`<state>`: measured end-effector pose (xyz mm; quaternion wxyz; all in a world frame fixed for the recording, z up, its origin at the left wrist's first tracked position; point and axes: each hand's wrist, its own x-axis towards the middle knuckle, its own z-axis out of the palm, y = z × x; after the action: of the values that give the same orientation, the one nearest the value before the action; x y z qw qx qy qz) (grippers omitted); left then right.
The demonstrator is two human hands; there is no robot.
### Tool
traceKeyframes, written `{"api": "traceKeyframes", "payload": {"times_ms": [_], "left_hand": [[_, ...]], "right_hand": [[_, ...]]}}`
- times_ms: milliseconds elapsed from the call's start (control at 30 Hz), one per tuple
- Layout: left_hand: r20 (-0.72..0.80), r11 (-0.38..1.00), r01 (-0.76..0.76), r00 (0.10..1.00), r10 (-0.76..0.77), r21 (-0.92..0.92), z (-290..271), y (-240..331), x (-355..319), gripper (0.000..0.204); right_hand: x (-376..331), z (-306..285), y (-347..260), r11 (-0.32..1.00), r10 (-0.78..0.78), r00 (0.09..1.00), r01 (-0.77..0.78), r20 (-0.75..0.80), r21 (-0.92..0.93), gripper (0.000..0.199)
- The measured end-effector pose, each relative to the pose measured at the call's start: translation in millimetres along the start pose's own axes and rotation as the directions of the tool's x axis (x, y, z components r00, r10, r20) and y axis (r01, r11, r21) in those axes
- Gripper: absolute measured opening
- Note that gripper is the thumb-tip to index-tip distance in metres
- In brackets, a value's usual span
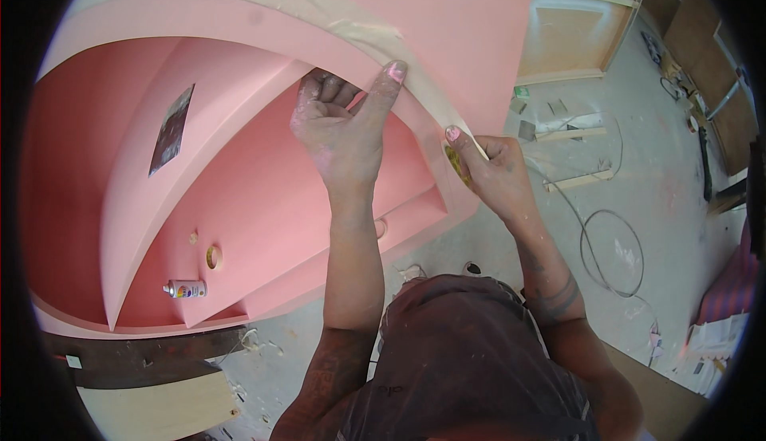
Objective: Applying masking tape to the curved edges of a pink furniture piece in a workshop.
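A large pink curved structure [263,22] with hollow compartments fills the left and middle. Cream masking tape [427,106] runs along its curved rim, wrinkled farther up. My left hand [343,126] grips the rim, its fingers curled behind the edge and its thumb pressed on the front by the tape. In my right hand [499,170], closed at the lower right end of the tape strip, is a masking tape roll [456,163], mostly hidden, with its yellowish core showing. Pink paint marks both hands.
Inside the structure lie a spray can [185,289], another tape roll [214,257] and a dark rectangular sheet [171,130]. A cable [586,253] loops over the floor at right, near wood strips [578,180]. A wooden panel box [570,34] stands behind.
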<state>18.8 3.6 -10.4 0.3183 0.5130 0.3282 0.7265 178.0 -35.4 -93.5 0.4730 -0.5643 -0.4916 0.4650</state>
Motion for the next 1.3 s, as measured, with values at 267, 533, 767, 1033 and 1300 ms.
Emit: {"api": "traceKeyframes", "payload": {"times_ms": [267,533,767,1033,1300], "left_hand": [[-0.002,0.999,0.024,1.0,-0.024,0.049,-1,2,1,0.054],[0.003,0.998,0.019,1.0,-0.019,0.059,-6,0,2,0.053],[0.008,0.998,0.053,0.999,-0.054,0.018,-9,-3,7,0.044],[0.001,0.999,0.033,0.999,-0.033,0.029,-12,-8,8,0.044],[-0.021,1.0,-0.008,1.0,0.009,0.026,-7,-3,5,0.049]], "right_hand": [[9,8,4,0.998,-0.047,0.998,0.048,-0.033,0.029,0.066],[-2,1,-5,1.0,-0.021,1.0,0.021,-0.012,-0.019,0.065],[-23,-9,-7,0.998,-0.029,0.999,0.027,0.044,0.05,0.06],[4,2,0,0.998,-0.047,0.999,0.047,-0.003,-0.035,0.066],[14,7,1,0.995,-0.065,0.996,0.061,-0.056,-0.074,0.073]]}}
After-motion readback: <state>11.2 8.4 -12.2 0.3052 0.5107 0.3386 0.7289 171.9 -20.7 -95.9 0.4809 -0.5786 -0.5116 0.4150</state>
